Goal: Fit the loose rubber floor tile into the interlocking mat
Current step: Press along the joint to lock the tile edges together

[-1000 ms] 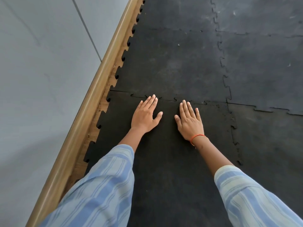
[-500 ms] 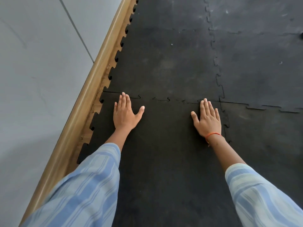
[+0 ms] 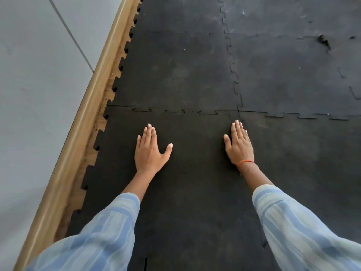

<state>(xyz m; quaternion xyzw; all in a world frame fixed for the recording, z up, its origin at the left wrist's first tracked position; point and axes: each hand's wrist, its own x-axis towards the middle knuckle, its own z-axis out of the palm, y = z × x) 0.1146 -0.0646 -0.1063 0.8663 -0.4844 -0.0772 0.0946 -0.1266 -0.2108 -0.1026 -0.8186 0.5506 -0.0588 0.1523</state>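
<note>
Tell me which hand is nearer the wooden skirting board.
Left. The left hand lies flat on the tile closer to the skirting board; the right hand lies farther away.

matt rubber tile (image 3: 195, 173), glossy wooden skirting (image 3: 82, 122)

Looks like a gym or exercise room floor, exact room type can't be confirmed. Evidence: black interlocking rubber mat (image 3: 175, 71) covers most of the floor, jigsaw-tooth seams between tiles, surface scuffed and dusty, one torn spot (image 3: 324, 42) far right. Left edge: the mat's teeth sit beside a wooden skirting strip (image 3: 82, 122), with a plain grey panelled wall (image 3: 35, 94) behind it. No furniture or equipment in view.
</note>
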